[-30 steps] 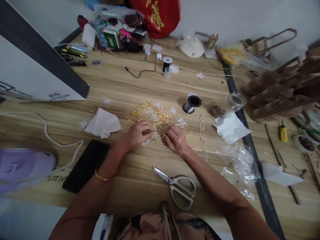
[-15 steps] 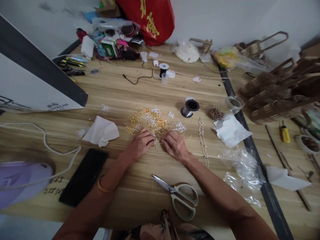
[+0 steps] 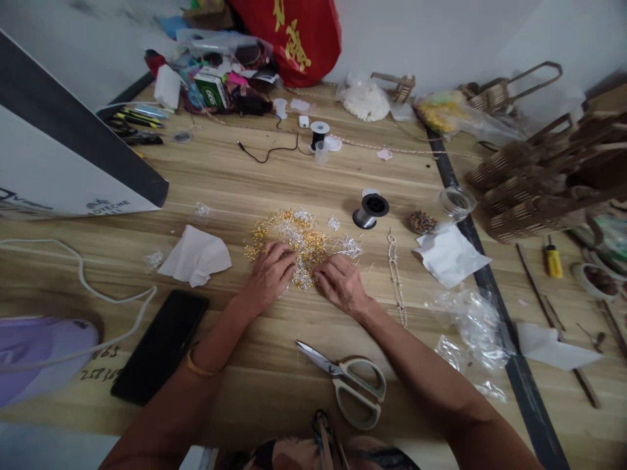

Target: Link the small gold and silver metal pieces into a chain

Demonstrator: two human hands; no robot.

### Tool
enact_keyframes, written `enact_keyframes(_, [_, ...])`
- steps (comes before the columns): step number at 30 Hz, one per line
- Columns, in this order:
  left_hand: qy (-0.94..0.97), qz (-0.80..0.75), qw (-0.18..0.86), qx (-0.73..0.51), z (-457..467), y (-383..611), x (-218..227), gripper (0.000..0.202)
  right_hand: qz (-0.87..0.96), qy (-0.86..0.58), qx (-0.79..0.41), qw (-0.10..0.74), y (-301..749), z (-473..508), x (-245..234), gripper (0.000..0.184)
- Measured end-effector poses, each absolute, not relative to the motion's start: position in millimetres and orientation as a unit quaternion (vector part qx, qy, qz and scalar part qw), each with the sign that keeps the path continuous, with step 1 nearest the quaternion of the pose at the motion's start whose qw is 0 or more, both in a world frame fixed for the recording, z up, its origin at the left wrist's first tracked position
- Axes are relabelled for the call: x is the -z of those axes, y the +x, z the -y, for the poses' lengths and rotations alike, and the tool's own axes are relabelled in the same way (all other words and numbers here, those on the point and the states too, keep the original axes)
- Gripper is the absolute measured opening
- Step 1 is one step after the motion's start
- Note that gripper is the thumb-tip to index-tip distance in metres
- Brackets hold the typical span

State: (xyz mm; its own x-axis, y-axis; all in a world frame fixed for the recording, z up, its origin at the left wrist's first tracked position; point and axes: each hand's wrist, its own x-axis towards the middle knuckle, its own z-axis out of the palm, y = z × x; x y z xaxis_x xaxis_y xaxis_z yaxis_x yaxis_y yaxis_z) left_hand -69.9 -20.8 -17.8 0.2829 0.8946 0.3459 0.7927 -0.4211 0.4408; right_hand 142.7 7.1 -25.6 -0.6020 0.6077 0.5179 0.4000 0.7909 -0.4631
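Observation:
A heap of small gold and silver jewelry findings [image 3: 298,235] lies spread on the wooden table. At its lower left edge is my left hand [image 3: 269,271], fingers bent and reaching onto the pieces. My right hand [image 3: 341,281] rests against the lower right edge, its fingers curled together; whatever its fingertips hold is too small to make out. Just above the right hand sits a little pile of silver pins [image 3: 349,247]. A beaded chain [image 3: 396,277] lies to the right. Scissors [image 3: 343,378] with pale handles lie between my forearms, blades slightly apart.
A wire spool [image 3: 371,210] stands beyond the heap. White papers [image 3: 196,256] lie left, and another sheet [image 3: 451,256] right, near a glass jar [image 3: 456,203] and plastic bags [image 3: 473,333]. A black phone [image 3: 159,346] is by my left forearm. Brown woven baskets [image 3: 533,176] crowd the right side.
My left hand has drawn slightly left, away from the right hand, uncovering more silver pieces between them. My right hand stays nearly in place. The view has shifted slightly.

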Motion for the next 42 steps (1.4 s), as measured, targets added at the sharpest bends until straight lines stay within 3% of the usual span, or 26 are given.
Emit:
enact_keyframes(14, [0.831,-0.47,0.117,-0.273,20.2,-73.2,19.9,0.027,0.873,-0.295,-0.151,0.359,141.9,-8.1,26.0,0.011])
enact_keyframes(28, [0.775,-0.516,0.094,-0.353,14.4,-79.8,25.4,0.006,0.857,-0.317,-0.179,0.365,142.5,-8.5,27.6,0.011])
enact_keyframes(42, [0.789,-0.503,0.108,-0.335,16.1,-74.5,28.3,0.011,0.85,-0.315,-0.176,0.384,141.9,-8.8,25.5,0.01])
